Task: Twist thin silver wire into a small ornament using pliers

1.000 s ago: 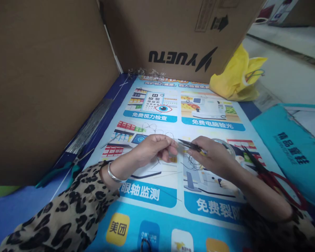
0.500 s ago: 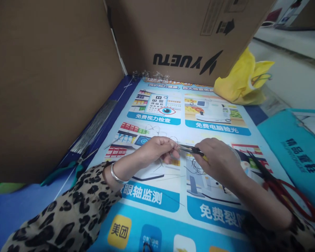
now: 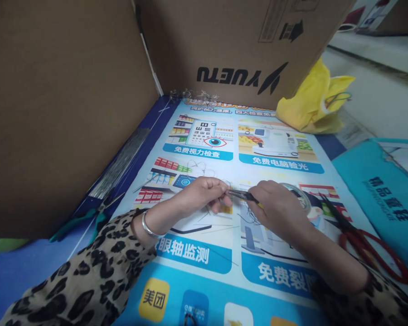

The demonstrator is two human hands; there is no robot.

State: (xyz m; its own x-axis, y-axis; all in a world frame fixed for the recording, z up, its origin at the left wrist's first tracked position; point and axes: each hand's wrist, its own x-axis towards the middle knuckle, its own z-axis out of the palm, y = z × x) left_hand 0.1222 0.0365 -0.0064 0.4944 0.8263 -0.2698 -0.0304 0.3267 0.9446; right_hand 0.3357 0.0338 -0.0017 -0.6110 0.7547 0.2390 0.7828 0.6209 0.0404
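My left hand is closed in a pinch on a thin wire, whose small loop shows above the fingertips. My right hand wraps round needle-nose pliers. Their dark jaws point left and meet the wire at my left fingertips; whether they grip it is too small to tell. Below the pliers lies a tangle of thin wire. Bent wire loops rest on the printed sheet beyond my left hand. Behind my right hand a round, clear ring is partly hidden.
Cardboard panels stand at left and back. A bundle of straight wires and green-handled pliers lie left. At right are red-handled scissors, a teal box and a yellow bag. Small wire pieces line the back.
My right hand has shifted slightly left and turned the pliers, bringing their tips closer to my left fingertips. My left hand keeps its pinch, and the view has moved a little.
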